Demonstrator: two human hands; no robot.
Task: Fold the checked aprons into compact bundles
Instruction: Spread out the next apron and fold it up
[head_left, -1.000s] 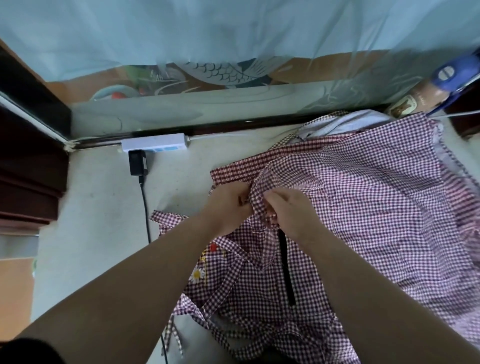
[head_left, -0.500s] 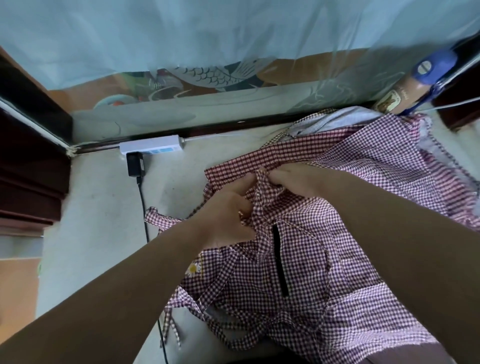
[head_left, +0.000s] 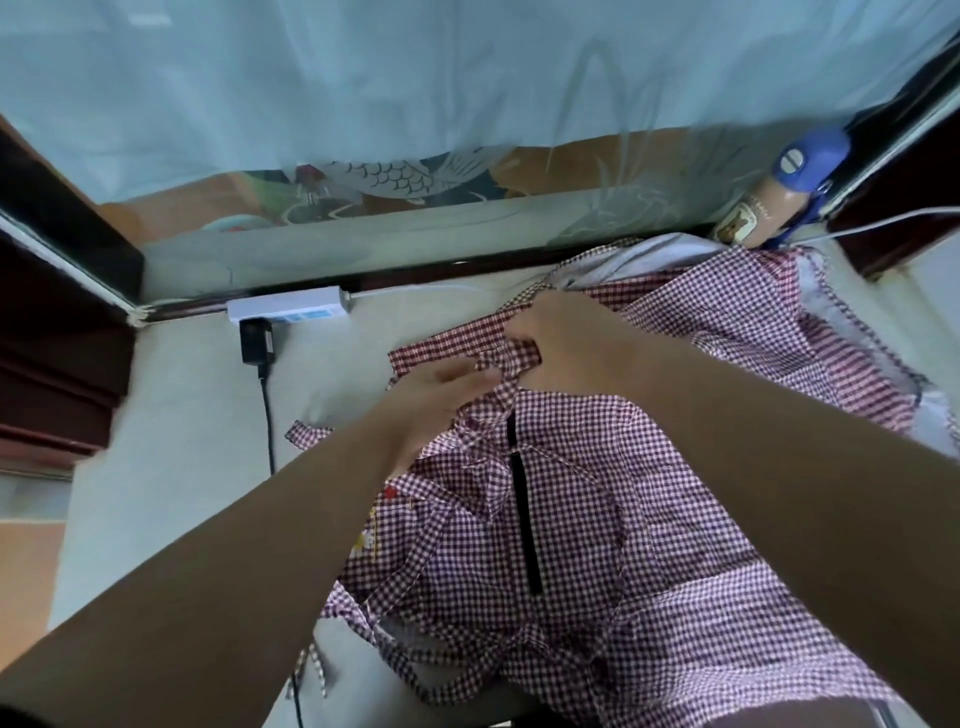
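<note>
A red-and-white checked apron lies crumpled on a pale surface, with a black strip down its middle and loose ties trailing at the left and bottom. More checked cloth spreads to the right, its white underside showing at the far edge. My left hand grips a bunched fold near the apron's top. My right hand pinches a checked strap just beyond it, the two hands almost touching.
A white power strip with a black plug and cable lies at the back left. A bottle with a blue cap stands at the back right. Sheer curtain hangs behind; dark wooden furniture flanks the left.
My right hand has moved away from me and up along the strap. The left hand followed slightly. The apron has been pulled flatter, showing more of the black strip.
</note>
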